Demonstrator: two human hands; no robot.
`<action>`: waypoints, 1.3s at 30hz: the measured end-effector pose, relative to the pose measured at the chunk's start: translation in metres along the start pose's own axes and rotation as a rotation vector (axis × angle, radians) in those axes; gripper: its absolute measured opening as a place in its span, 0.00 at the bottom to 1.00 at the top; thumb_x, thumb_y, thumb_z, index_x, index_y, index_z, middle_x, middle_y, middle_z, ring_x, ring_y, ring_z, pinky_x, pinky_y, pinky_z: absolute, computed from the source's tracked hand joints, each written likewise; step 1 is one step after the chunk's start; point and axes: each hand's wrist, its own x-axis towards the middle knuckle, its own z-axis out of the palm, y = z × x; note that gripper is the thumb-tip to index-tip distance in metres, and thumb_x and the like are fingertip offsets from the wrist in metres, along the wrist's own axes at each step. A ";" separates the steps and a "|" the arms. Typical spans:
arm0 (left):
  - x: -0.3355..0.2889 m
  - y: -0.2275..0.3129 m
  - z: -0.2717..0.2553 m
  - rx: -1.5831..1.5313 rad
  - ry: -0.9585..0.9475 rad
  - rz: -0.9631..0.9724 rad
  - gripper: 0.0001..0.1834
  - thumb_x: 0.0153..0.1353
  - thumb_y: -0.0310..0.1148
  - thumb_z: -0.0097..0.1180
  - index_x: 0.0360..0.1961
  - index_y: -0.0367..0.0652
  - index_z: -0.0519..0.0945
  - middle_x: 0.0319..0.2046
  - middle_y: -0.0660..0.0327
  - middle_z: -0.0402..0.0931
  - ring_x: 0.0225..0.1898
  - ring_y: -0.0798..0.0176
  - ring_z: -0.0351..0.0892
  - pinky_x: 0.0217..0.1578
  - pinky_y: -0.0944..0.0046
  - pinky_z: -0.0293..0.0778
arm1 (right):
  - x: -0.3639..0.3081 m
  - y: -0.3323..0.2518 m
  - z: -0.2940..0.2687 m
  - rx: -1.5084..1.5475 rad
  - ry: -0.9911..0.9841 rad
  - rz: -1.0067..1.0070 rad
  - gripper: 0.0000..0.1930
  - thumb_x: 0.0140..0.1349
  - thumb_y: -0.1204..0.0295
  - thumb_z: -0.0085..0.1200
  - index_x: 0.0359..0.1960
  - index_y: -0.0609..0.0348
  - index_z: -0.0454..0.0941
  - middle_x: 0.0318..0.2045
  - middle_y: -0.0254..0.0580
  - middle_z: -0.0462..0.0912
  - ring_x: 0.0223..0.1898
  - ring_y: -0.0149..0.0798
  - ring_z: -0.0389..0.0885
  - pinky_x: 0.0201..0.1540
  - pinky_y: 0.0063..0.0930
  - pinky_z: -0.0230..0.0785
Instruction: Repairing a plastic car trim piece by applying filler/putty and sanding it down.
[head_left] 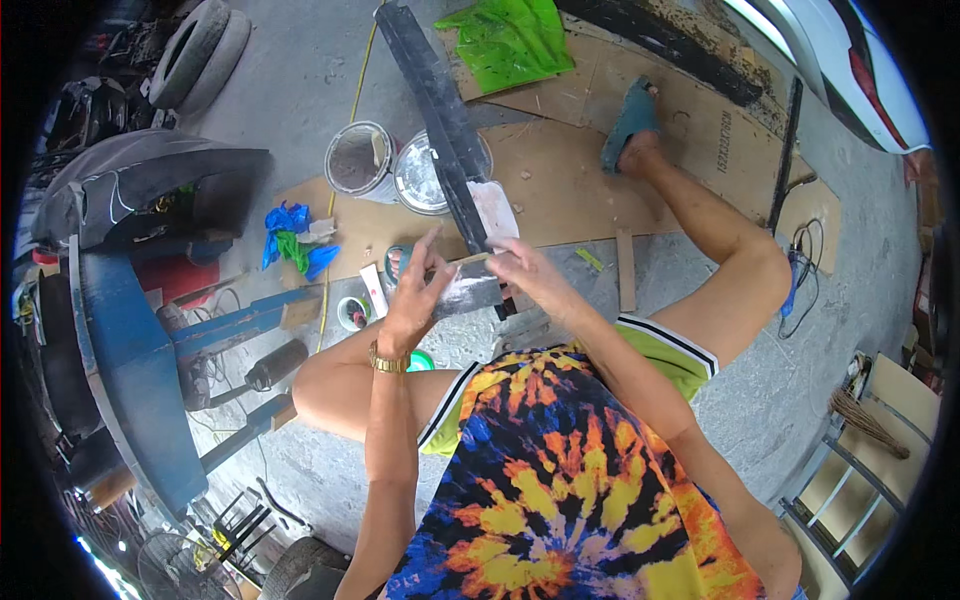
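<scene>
Between my hands is a dark grey sheet (470, 291) that looks like sandpaper, with white dust on it and a tan upper edge. My left hand (412, 303) holds its left end, thumb bent in and index finger raised. The fingers of my right hand (525, 275) are closed at its upper right corner. A long dark dusty bar (430, 95) runs away from me, its near end just beyond and beneath my hands. Against the bar's right side lies a pinkish-white flat piece (494, 210). What lies under the sheet is hidden.
Beyond my hands stand an open dusty bucket (350, 190) and a lidded can (416, 178). Blue and green crumpled plastic (290, 238) and a small white cup (352, 313) lie leftward. Flat cardboard (560, 170) covers floor. A blue panel (140, 380) stands left; a chair (850, 490) right.
</scene>
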 end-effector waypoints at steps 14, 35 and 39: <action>-0.014 0.039 0.064 0.000 0.270 0.096 0.26 0.55 0.28 0.62 0.54 0.31 0.69 0.46 0.44 0.75 0.44 0.55 0.77 0.45 0.60 0.73 | -0.016 -0.029 0.011 0.159 0.038 -0.181 0.14 0.60 0.71 0.58 0.45 0.63 0.74 0.36 0.32 0.79 0.35 0.24 0.76 0.42 0.20 0.70; 0.001 0.060 0.046 -0.402 0.076 0.068 0.10 0.64 0.34 0.56 0.28 0.40 0.75 0.23 0.66 0.78 0.21 0.80 0.67 0.21 0.78 0.63 | 0.005 -0.068 0.016 0.120 0.002 -0.169 0.09 0.57 0.70 0.62 0.37 0.60 0.80 0.30 0.30 0.80 0.31 0.23 0.76 0.37 0.19 0.70; 0.004 0.073 0.030 -0.403 0.093 0.021 0.08 0.64 0.32 0.56 0.29 0.40 0.76 0.24 0.66 0.77 0.24 0.79 0.70 0.26 0.76 0.66 | 0.012 -0.086 0.022 0.110 -0.061 -0.286 0.09 0.56 0.70 0.62 0.37 0.60 0.80 0.30 0.30 0.80 0.31 0.23 0.76 0.36 0.18 0.69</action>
